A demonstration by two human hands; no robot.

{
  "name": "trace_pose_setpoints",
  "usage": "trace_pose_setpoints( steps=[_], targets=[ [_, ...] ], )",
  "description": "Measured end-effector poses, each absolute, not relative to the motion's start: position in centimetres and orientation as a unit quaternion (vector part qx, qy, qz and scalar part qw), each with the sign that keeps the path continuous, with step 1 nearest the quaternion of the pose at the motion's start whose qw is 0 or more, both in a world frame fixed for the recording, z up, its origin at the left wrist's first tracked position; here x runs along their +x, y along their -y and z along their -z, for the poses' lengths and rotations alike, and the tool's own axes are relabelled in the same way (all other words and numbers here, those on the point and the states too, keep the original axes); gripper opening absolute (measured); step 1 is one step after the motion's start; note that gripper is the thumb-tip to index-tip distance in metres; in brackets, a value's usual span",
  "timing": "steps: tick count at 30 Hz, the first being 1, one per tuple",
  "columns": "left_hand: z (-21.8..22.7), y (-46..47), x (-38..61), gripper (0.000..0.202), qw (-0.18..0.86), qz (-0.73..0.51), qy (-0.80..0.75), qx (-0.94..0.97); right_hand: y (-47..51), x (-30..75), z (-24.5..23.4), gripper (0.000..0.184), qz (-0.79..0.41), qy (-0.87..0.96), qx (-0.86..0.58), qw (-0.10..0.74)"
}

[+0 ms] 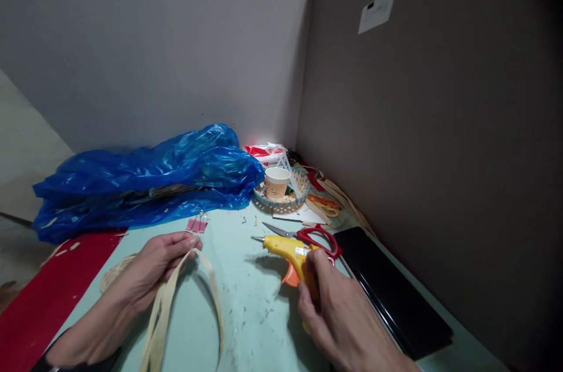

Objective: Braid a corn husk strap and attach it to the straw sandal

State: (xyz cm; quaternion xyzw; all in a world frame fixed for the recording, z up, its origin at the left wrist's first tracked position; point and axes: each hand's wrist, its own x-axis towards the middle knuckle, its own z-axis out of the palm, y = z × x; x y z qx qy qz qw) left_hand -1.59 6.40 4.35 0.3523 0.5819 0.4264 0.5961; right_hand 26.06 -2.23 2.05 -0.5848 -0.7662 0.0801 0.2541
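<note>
Between the fingertips of my left hand (165,257) I pinch a pale, flat strip (165,316), whose loops hang down toward the bottom of the view. What it is made of I cannot tell. My right hand (338,307) is wrapped round the handle of a yellow hot glue gun (285,249) with an orange trigger (291,274). The gun's nozzle points left, toward the strip but apart from it. Just behind the gun lie red-handled scissors (317,238). A pink binder clip (196,225) rests on the table beyond my left hand.
A crumpled blue plastic bag (153,166) spreads across the back left. A woven basket (303,187) holds a paper cup (277,183). Orange-handled scissors (328,205) lie beside it. A black flat case (391,290) is at right, a red sheet (57,278) at left. Walls stand behind and right.
</note>
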Motion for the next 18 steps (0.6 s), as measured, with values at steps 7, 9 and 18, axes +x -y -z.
trace_pose_setpoints(
  steps=[7, 9, 18],
  targets=[
    [-1.9, -7.5, 2.6, 0.028, 0.634, -0.349, -0.563, 0.4, -0.4, 26.6, -0.7, 0.006, 0.011, 0.749, -0.64, 0.172],
    [-1.2, -8.2, 3.7, 0.027, 0.639, -0.326, -0.56, 0.414, -0.8, 26.5, -0.6, 0.007, 0.016, 0.746, -0.65, 0.145],
    [-0.2, -9.6, 4.7, 0.031, 0.663, -0.295, -0.543, 0.424, -1.8, 26.0, -2.8, 0.008, 0.028, 0.722, -0.691, -0.025]
  ],
)
